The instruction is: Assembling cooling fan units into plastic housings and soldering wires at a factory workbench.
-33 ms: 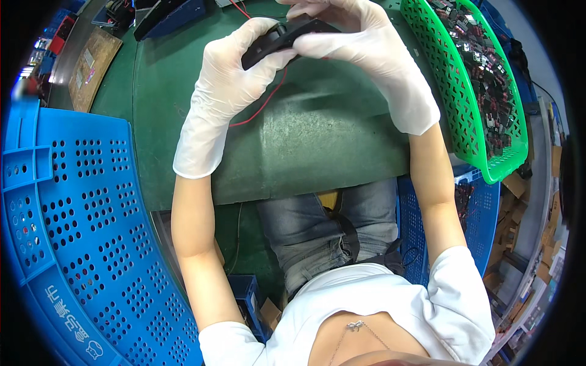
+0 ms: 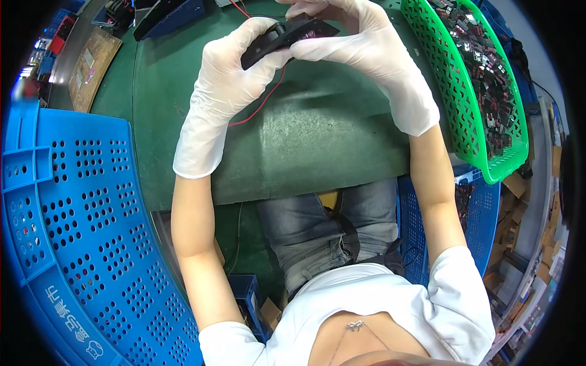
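Between my two white-gloved hands, over the far part of the green table, is a black plastic housing (image 2: 267, 46) with a raised rounded part on it. My left hand (image 2: 235, 70) is closed on its left end, thumb on the far side and fingers along the near edge. My right hand (image 2: 349, 44) grips the right end, its thumb pressed against the near side; its other fingers are partly cut off by the upper edge. A red wire (image 2: 264, 102) hangs below the housing and curves toward my left wrist. The housing's inside is mostly hidden.
A green basket (image 2: 455, 91) full of small black parts with red wires stands at the table's right. Blue perforated crates flank me, the larger one (image 2: 91, 201) at the left. A brown board (image 2: 91, 67) and a dark blue bin (image 2: 174, 18) lie farther back.
My right thumb has shifted slightly left along the housing, whose right end is tilted a little and shows more of its underside. My left hand stays nearly still.
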